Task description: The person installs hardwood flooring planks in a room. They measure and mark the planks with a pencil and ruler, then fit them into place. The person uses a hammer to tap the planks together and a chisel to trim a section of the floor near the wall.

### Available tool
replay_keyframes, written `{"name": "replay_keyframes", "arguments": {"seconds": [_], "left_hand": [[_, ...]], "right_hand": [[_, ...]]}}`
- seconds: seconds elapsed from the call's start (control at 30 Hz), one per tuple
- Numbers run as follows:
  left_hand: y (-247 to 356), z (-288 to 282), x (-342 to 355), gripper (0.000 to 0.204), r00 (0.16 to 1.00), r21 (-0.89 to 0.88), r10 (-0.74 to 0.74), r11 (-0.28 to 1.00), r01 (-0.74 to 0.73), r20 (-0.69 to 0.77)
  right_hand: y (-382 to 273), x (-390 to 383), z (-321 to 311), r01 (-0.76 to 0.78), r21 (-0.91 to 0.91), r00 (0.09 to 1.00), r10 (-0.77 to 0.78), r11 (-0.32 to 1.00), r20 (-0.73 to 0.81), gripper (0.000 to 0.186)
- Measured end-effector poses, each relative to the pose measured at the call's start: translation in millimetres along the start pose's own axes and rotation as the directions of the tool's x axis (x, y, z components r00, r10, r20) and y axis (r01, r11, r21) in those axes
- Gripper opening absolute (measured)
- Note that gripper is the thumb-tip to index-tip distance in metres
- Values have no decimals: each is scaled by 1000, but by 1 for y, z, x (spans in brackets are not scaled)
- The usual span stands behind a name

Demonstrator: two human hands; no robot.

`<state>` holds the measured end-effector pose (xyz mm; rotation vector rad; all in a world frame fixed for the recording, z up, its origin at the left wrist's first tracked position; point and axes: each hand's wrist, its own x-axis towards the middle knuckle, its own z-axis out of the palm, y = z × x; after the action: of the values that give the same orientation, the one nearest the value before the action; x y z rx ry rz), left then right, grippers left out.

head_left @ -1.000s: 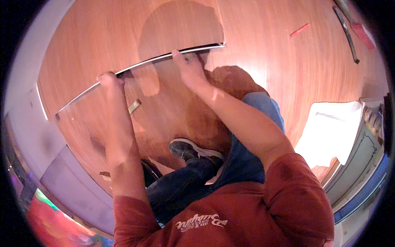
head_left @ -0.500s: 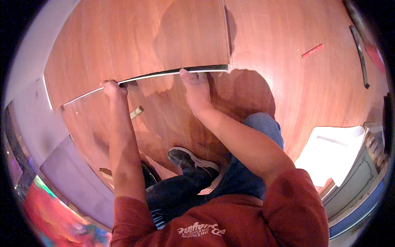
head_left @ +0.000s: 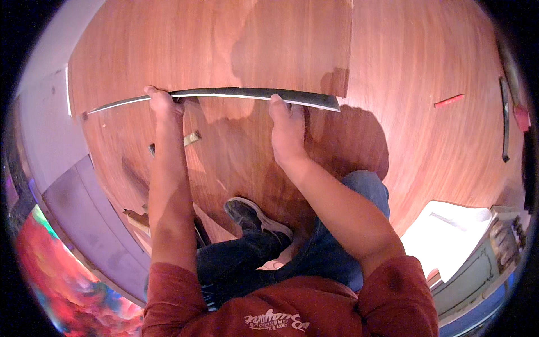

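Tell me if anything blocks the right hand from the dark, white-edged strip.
Nothing visible does: the right hand touches the strip directly, toward its right end, and the left hand touches it farther left.

Worn on the head, the wide fisheye camera is looking steeply down from just above the dark red cloth short-sleeved shirt [head_left: 337, 303] and is facing the broad, flat reddish-brown wood-grain board [head_left: 168, 50] from its near side. The shirt is filling the lower rim, closest to the lens; the two bare forearms [head_left: 171, 208] are spanning the space between it and the board, which is lying farther off and running out past the top rim. The lens is bending the board's near edge into a curve and is also catching the smooth, flat purple panel [head_left: 92, 216] to the board's near left and the white, creased sheet [head_left: 441, 236] to its near right.
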<state>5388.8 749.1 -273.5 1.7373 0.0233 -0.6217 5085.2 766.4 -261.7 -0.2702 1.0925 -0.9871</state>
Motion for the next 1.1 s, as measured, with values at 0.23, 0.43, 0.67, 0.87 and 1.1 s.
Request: {"name": "replay_keyframes", "arguments": {"seconds": [0.23, 0.43, 0.67, 0.87, 1.1], "left_hand": [[-2, -1, -7, 68, 999, 48, 17, 999, -15, -41], [-4, -3, -8, 66, 1000, -6, 27, 1000, -27, 6], [-4, 3, -2, 59, 999, 10, 29, 1000, -29, -41], [1, -8, -1, 57, 997, -86, -17, 996, 24, 82], [-9, -17, 2, 61, 987, 76, 80, 993, -90, 137]], "right_hand": [[13, 3, -10, 27, -125, 1000, -25, 992, 16, 33], [16, 3, -14, 3, -95, 999, 2, 995, 53, 35], [15, 7, -13, 50, -152, 997, -40, 987, 64, 45], [11, 11, -10, 104, -235, 993, -87, 966, 82, 56], [11, 14, -14, 143, -402, 989, -122, 904, 78, 58]]}}
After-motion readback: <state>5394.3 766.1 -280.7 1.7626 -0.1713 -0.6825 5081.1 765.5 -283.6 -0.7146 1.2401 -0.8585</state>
